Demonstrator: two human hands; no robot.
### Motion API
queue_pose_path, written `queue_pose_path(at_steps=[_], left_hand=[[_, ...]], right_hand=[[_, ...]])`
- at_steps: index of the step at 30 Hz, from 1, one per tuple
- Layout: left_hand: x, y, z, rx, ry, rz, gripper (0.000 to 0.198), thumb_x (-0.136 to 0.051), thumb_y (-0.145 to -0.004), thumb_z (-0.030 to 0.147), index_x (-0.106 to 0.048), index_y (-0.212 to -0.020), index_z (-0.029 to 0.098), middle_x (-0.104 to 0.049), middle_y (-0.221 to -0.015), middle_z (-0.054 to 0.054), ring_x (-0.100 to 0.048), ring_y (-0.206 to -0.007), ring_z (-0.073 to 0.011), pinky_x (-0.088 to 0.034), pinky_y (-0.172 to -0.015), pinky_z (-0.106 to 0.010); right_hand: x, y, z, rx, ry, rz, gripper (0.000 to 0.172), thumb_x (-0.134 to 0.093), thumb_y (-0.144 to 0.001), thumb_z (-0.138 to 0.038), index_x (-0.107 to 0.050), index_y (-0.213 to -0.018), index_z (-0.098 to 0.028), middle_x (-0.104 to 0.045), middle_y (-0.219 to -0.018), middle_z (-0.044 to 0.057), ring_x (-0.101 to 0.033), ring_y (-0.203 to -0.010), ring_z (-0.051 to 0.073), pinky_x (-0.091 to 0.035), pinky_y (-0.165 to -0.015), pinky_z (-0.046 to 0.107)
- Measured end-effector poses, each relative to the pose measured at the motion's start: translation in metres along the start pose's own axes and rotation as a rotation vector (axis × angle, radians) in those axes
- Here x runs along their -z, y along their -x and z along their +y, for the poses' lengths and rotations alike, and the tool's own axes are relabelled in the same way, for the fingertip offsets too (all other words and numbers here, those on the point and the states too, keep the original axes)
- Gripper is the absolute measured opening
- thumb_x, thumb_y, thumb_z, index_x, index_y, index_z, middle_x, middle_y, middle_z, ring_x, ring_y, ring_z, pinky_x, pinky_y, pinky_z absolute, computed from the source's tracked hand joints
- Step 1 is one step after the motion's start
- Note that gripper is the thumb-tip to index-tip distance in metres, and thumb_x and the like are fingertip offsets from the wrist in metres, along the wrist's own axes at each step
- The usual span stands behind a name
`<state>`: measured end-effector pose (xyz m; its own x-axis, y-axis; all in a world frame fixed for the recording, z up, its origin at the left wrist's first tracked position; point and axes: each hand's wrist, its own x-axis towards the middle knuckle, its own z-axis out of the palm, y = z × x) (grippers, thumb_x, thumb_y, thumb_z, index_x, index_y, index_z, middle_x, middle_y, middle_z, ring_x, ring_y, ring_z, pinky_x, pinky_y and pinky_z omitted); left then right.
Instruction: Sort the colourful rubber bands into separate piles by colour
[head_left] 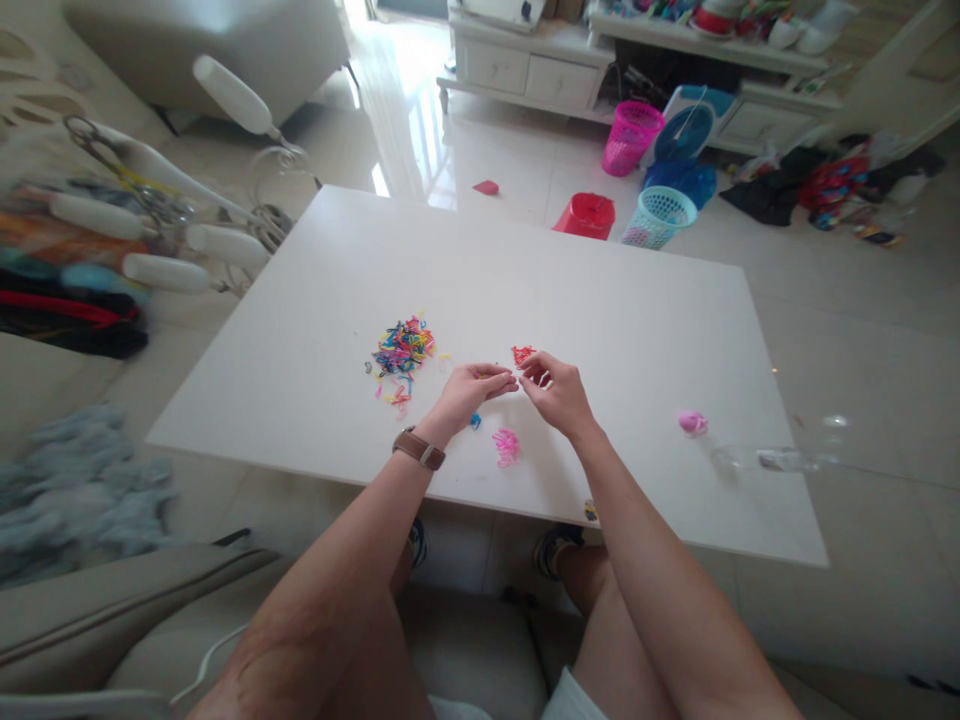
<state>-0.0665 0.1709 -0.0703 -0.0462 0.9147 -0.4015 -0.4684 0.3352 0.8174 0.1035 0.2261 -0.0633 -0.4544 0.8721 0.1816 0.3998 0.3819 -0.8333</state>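
Note:
My left hand (466,395), with a brown-strapped watch (420,449) on its wrist, is closed in a pinch over the middle of the white table (262,300). Close to its fingertips, my right hand (559,398) pinches too. Whatever lies between the fingers is too small to make out. Just behind the right fingers is a small heap of red loops (522,355). A pile of pink loops (506,447) lies nearer to me, and a few blue ones (475,422) sit under the left hand. Off to the left spreads a larger mixed pile of colourful small loops (403,348).
A pink lump-like object (692,424) and a clear bottle (780,459) lie at the right. A small yellowish item (590,510) is at the front edge. Beyond the table stand a red bin (589,216), a light blue basket (660,215) and a pink basket (631,137).

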Motion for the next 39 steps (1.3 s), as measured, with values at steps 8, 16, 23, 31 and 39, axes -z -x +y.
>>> queue_pose_path(at_steps=[8, 16, 23, 31, 39], left_hand=[[-0.002, 0.002, 0.000, -0.036, -0.046, 0.014, 0.028, -0.092, -0.068, 0.026, -0.077, -0.084, 0.009, -0.078, -0.085, -0.011, -0.076, -0.085, -0.0186, -0.057, -0.100, -0.037], [-0.002, -0.001, -0.003, -0.042, -0.074, 0.042, 0.023, -0.089, -0.075, 0.028, -0.075, -0.078, 0.010, -0.076, -0.077, -0.009, -0.076, -0.078, -0.0176, -0.059, -0.093, -0.035], [-0.001, -0.004, -0.004, -0.045, -0.106, 0.039, 0.023, -0.088, -0.076, 0.027, -0.072, -0.074, 0.011, -0.076, -0.073, -0.009, -0.076, -0.076, -0.0188, -0.061, -0.090, -0.035], [0.004, -0.004, 0.002, -0.051, -0.157, 0.094, 0.018, -0.085, -0.077, 0.023, -0.071, -0.075, 0.012, -0.076, -0.072, -0.009, -0.076, -0.074, -0.0191, -0.060, -0.085, -0.034], [0.005, -0.004, 0.003, -0.055, -0.162, 0.101, 0.018, -0.086, -0.077, 0.023, -0.071, -0.075, 0.012, -0.076, -0.073, -0.010, -0.075, -0.074, -0.0185, -0.060, -0.084, -0.033]], right_hand=[[0.000, 0.000, 0.000, -0.009, 0.002, 0.005, 0.006, -0.066, -0.084, -0.025, -0.066, -0.089, -0.023, -0.071, -0.077, 0.001, -0.065, -0.070, 0.017, -0.051, -0.066, 0.030], [0.000, -0.001, -0.003, -0.022, -0.026, -0.006, 0.008, -0.066, -0.082, -0.025, -0.067, -0.089, -0.023, -0.071, -0.077, 0.001, -0.065, -0.070, 0.017, -0.051, -0.065, 0.029], [-0.002, -0.001, 0.000, -0.091, -0.126, 0.004, 0.012, -0.068, -0.078, -0.024, -0.066, -0.090, -0.022, -0.067, -0.073, -0.001, -0.062, -0.066, 0.015, -0.051, -0.065, 0.029], [0.006, -0.005, 0.004, -0.126, -0.196, 0.041, 0.016, -0.070, -0.073, -0.024, -0.059, -0.086, -0.023, -0.063, -0.067, -0.004, -0.058, -0.062, 0.014, -0.048, -0.063, 0.029], [0.008, -0.006, 0.008, -0.138, -0.203, 0.057, 0.018, -0.071, -0.072, -0.023, -0.058, -0.085, -0.023, -0.064, -0.070, -0.003, -0.060, -0.064, 0.015, -0.049, -0.065, 0.030]])
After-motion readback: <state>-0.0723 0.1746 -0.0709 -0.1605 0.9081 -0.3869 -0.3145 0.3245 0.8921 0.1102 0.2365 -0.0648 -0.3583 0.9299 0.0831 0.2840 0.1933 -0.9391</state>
